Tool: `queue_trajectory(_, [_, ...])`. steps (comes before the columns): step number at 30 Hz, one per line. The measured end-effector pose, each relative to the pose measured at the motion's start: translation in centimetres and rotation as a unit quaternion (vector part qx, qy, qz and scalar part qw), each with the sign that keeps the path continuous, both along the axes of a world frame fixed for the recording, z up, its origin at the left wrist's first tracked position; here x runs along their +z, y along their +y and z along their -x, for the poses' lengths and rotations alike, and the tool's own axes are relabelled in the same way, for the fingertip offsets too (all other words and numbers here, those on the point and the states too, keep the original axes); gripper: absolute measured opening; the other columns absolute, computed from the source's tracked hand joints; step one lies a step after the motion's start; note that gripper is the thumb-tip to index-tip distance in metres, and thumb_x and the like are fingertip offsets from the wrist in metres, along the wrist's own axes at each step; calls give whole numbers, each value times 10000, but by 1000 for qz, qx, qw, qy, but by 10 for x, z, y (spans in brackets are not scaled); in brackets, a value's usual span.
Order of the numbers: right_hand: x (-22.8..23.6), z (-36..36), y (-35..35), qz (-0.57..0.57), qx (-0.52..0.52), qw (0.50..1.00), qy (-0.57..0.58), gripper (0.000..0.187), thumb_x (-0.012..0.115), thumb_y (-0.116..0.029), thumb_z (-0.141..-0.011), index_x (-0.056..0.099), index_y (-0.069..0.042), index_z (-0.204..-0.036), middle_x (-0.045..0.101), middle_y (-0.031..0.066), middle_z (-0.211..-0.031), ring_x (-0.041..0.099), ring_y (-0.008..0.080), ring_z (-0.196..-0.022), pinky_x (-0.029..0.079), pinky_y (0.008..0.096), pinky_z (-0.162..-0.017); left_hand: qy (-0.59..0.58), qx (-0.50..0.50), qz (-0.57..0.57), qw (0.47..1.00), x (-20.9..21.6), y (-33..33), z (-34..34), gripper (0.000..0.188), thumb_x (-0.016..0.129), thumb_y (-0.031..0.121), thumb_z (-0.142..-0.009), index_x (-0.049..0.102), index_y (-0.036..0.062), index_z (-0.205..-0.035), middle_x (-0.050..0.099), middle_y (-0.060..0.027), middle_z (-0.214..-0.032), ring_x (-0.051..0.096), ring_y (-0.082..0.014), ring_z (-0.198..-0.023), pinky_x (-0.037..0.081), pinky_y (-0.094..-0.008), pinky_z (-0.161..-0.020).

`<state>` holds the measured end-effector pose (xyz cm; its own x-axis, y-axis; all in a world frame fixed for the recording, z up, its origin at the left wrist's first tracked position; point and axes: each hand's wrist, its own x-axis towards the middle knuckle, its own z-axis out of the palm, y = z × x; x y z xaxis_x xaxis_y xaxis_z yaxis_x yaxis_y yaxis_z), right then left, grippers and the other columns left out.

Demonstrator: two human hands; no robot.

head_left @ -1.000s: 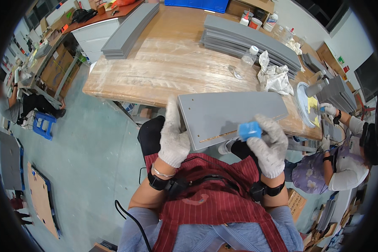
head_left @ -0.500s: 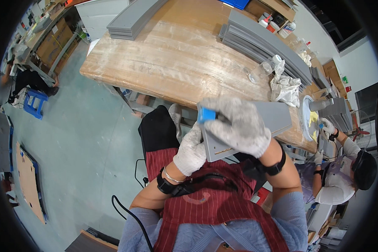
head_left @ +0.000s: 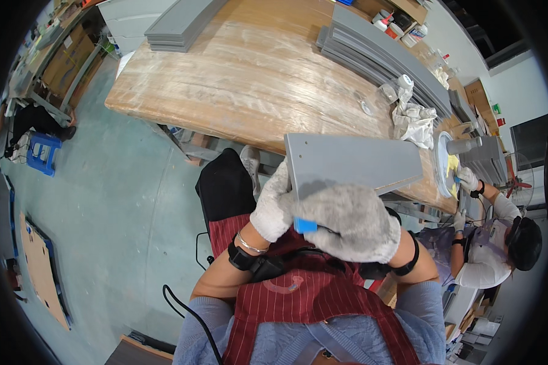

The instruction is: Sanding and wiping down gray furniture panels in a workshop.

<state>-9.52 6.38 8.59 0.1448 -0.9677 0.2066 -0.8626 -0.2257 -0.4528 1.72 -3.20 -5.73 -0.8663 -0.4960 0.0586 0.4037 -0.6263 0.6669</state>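
A flat, smooth grey panel, long and straight-edged with small round holes near its left end, was held tilted above the lap, at the near side of the table; whether its far end was rested on the tabletop could not be told. Its left edge was gripped by the left hand, gloved in white knit, the fingers partly hidden behind the board. By the right hand, in a similar glove smudged grey across the back, a small blue block was clasped, the fingers bent over it at the panel's near left corner, close beside the left hand; contact between block and panel could not be made out. A red pinstriped apron was worn beneath. Beyond, the worn wooden table was streaked with pale marks, and on it were set stacked grey boards, a crumpled white cloth and a clear bottle.
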Motion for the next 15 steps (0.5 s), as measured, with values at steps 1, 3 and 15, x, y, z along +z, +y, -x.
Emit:
queue_trajectory(1, [1, 0, 10, -6, 0, 1000, -20, 420, 763, -162, -790, 706, -100, -1202, 728, 86, -1001, 715, 275, -937, 569, 387, -843, -1, -3, -32, 999, -1, -2, 2, 638, 681, 121, -964, 385, 16, -1520, 540, -127, -1460, 563, -228, -1311, 485, -375, -1100])
queue_trajectory(3, [1, 5, 27, -69, -47, 994, -73, 420, 770, -171, -789, 710, -89, -1197, 734, 104, -1052, 713, 290, -969, 564, 403, -867, -9, -25, -93, 995, -3, -9, 3, 576, 619, 90, -969, 417, 14, -1504, 583, -127, -1407, 595, -236, -1259, 509, -378, -1053])
queue_trajectory(15, [-17, 19, 101, -27, -269, 934, -233, 465, 772, -280, -870, 684, -97, -1288, 719, 122, -1137, 705, 254, -865, 569, 362, -804, -195, -24, -28, 980, 15, -11, 4, 505, 669, 90, -874, 543, -48, -1344, 681, -148, -1194, 691, -257, -1061, 574, -410, -945])
